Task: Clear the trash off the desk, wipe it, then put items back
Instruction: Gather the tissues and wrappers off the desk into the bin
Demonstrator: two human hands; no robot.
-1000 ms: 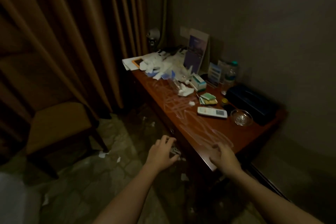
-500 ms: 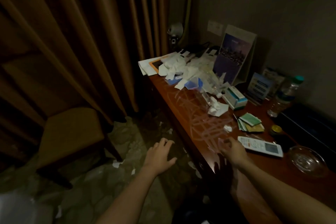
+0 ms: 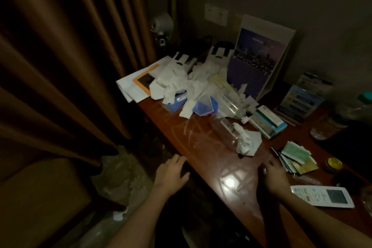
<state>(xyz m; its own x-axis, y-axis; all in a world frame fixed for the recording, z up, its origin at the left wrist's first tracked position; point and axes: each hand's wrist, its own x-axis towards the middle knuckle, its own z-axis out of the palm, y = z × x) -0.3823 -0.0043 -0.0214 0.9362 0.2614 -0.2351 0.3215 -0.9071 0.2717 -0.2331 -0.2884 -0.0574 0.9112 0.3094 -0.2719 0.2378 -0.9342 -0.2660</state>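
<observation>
Dimly lit, the far right edge blurs a water bottle (image 3: 340, 119) and cuts off a glass dish. The desk (image 3: 217, 167), reddish and streaked, holds a trash pile (image 3: 191, 86) of crumpled white paper and clear plastic bottles at its far end. The left hand (image 3: 171, 173) hovers off the desk's front edge, fingers loosely spread and empty. The right hand (image 3: 273, 177) rests above the desktop, fingers curled; whether it grips anything cannot be told. A remote (image 3: 322, 195) lies just beside it.

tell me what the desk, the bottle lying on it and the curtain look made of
Desk: looks like glossy varnished wood, reddish brown, mirroring a bright light spot. Bottle: clear thin plastic; the desk shows through it. Curtain: brown fabric, matte, hanging in deep soft folds.
</observation>
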